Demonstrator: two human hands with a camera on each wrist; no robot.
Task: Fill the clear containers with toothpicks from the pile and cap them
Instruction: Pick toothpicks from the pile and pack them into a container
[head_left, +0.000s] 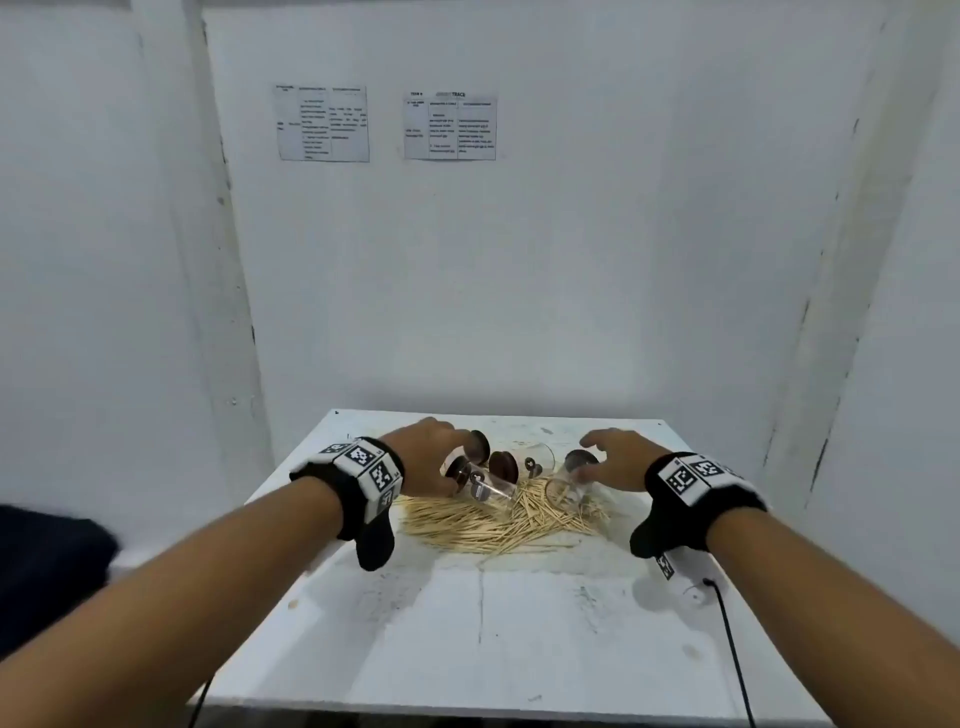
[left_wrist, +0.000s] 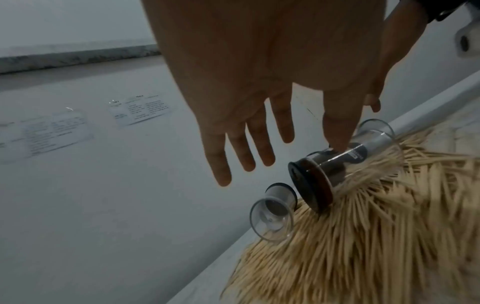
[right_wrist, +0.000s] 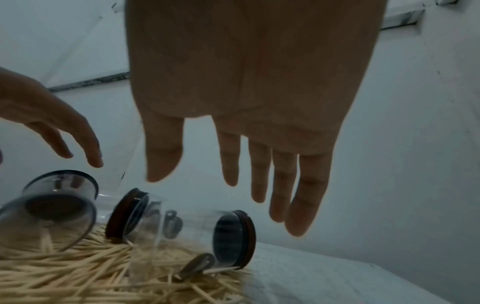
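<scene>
Centrally, toward the far edge of the table (head_left: 519, 639), a loose pile of toothpicks (head_left: 498, 522) is spread, and several clear containers (head_left: 493, 486) are lying tipped on their sides on and behind it, with dark round caps (head_left: 503, 464) among them. From the head view the containers are seen only as a small cluster; how many there are cannot be told for certain.

The left wrist view shows more: one clear container (left_wrist: 345, 164) lies on the toothpicks with a dark cap at its near end, and a smaller clear piece (left_wrist: 272, 214) lies just beside it, its open mouth turned toward the camera. The thumb of the left hand (left_wrist: 259, 82) is seen touching the side of that container, while the other fingers (left_wrist: 218, 164) are held straight and spread, gripping nothing.

In the right wrist view, a container (right_wrist: 187, 232) with a dark cap (right_wrist: 233, 238) at its far end is seen lying at the pile's right margin, a second cap (right_wrist: 124, 214) leaning behind it, and another clear container (right_wrist: 52, 209) lying to the left with toothpicks showing through its wall. The right hand (right_wrist: 246, 92) is held above them, fingers extended and apart, nothing being held or touched.

Black wrist bands (head_left: 363, 483) with square coded markers are worn on both wrists. A black cable (head_left: 732, 649) is laid across the table's near right part. Two printed sheets (head_left: 322, 123) are fixed to the white wall behind the far edge; their text is too small to be read.
</scene>
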